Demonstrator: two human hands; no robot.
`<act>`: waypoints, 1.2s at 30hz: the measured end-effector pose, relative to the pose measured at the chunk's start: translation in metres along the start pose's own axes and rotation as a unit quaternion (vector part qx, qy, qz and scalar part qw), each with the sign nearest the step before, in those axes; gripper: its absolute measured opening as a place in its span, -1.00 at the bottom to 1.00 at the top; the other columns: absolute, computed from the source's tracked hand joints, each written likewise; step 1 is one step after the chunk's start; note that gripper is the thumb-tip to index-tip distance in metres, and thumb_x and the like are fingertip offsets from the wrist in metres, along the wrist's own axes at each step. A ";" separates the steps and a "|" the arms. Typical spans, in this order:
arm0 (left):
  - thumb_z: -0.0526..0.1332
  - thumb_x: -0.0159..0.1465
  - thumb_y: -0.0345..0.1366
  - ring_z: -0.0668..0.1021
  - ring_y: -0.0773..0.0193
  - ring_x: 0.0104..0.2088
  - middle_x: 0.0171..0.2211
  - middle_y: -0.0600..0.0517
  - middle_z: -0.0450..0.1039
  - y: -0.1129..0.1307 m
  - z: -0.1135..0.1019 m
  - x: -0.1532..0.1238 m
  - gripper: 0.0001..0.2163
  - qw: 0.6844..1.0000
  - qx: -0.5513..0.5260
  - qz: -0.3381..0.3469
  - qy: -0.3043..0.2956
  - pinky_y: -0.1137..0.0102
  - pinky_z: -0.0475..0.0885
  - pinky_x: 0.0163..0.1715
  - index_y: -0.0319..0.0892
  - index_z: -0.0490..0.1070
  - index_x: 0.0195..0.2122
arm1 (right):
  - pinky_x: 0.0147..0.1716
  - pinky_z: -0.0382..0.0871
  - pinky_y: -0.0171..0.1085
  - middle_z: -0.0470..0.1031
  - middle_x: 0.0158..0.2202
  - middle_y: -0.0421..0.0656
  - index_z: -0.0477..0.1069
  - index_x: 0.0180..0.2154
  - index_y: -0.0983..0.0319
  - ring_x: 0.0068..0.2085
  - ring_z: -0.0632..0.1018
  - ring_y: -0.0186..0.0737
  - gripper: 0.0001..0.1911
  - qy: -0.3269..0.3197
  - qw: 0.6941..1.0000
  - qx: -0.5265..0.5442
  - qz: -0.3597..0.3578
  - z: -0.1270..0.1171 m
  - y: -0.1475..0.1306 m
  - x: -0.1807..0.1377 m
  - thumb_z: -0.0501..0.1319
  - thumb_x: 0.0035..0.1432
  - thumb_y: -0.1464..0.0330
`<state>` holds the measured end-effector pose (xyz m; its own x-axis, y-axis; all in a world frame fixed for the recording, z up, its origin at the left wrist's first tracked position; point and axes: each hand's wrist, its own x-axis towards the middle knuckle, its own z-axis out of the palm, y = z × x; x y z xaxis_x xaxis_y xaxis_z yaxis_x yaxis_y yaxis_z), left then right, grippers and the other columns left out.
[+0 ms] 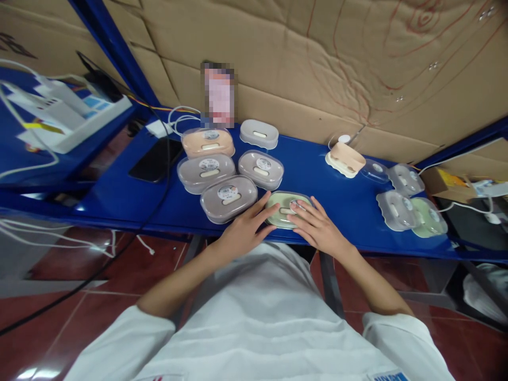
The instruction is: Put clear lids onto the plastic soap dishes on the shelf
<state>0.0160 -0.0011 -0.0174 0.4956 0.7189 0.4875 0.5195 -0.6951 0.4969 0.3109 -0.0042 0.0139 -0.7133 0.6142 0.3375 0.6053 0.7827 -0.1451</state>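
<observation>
Pale green plastic under clear plastic, that's the soap box (286, 209) at the near edge of the blue shelf (313, 164), and both hands are on it right now; the left hand (245, 231) lies flat with fingers stretched along its left side, released rather than gripping, and the right hand (317, 227) rests spread-fingered on the lid from the right, pressing, not clenched; by my reading the lid is being seated on this box, and the next move calls for even pressure at both ends so it sits square, then a slide left to meet the closed group

Now the count; closed boxes to the left of the hands, five: the peach box (208, 142) far left, a white box (259, 134) far beside it, two grey boxes (206, 173) (261, 169) in the middle row, and a brown-grey box (229, 198) nearest, just beside the left hand; with the green one that makes six lidded

Over on the right, well apart: one open peach tray (345, 159), and loose pieces (410, 203) in a huddle, four as far as I can tell, three clear or whitish and one green; one dark phone (155, 160) lies far left
</observation>
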 end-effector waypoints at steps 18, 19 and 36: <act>0.14 0.60 -0.20 0.50 0.01 0.41 0.54 -0.22 0.19 0.007 0.003 -0.001 -0.55 0.995 0.101 0.017 0.003 0.20 0.56 0.31 -0.14 0.28 0.46 | 0.53 -0.14 0.43 0.18 0.57 -0.01 0.16 0.55 0.11 0.60 0.13 0.15 -0.39 0.003 0.987 -0.088 0.137 -0.017 0.096 0.073 -0.04 0.56 0.34; 0.14 0.60 -0.21 0.52 0.02 0.39 0.53 -0.23 0.21 0.007 0.003 -0.001 -0.57 0.994 0.106 0.023 0.001 0.21 0.57 0.30 -0.15 0.31 0.44 | 0.54 -0.09 0.37 0.20 0.56 -0.02 0.18 0.54 0.13 0.59 0.16 0.10 -0.39 -0.005 0.990 -0.080 0.119 -0.015 0.101 0.092 -0.06 0.56 0.35; 0.13 0.60 -0.24 0.58 0.00 0.31 0.37 -0.24 0.45 0.005 0.002 -0.001 -0.69 0.987 0.133 0.086 -0.014 0.17 0.62 0.23 -0.25 0.55 0.21 | 0.23 0.24 0.13 0.58 0.20 0.20 0.57 0.15 0.33 0.22 0.50 0.28 -0.52 -0.125 0.979 -0.092 0.134 -0.002 0.121 0.174 0.16 0.50 0.11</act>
<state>0.0191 -0.0054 -0.0167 0.6093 0.5931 0.5263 0.5890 -0.7829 0.2003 0.2606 0.1967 0.0571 -0.5703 0.8185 0.0686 0.8195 0.5727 -0.0200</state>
